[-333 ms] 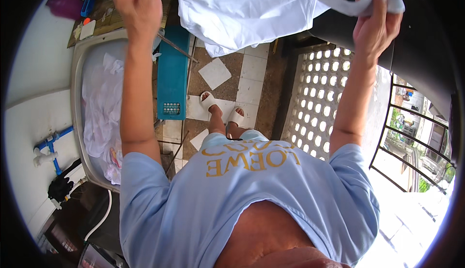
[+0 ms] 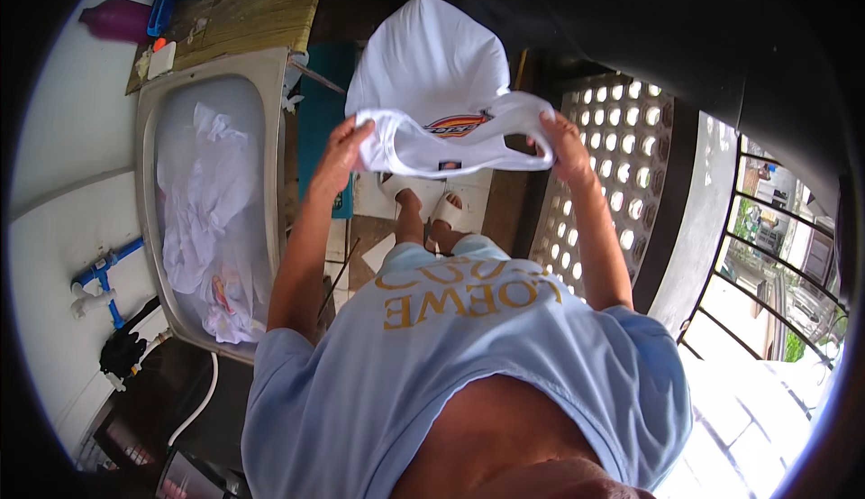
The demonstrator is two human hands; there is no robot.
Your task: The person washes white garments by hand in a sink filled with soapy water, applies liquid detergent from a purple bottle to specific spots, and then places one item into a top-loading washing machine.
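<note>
Compared with a moment ago, both arms are lower and the white cotton t-shirt [image 2: 432, 93] isn't stretched wide overhead anymore; it's bunched in closer, held up in front at chest height with its printed chest patch showing. Big grey washing tub [image 2: 275, 138] on the left is full of soaking whites [image 2: 203, 219], so I'd say plenty of laundry is left and this shirt is only just out. Left hand [image 2: 344, 149] is clenched on the shirt's one edge, right hand [image 2: 560, 143] pinches the other.
</note>
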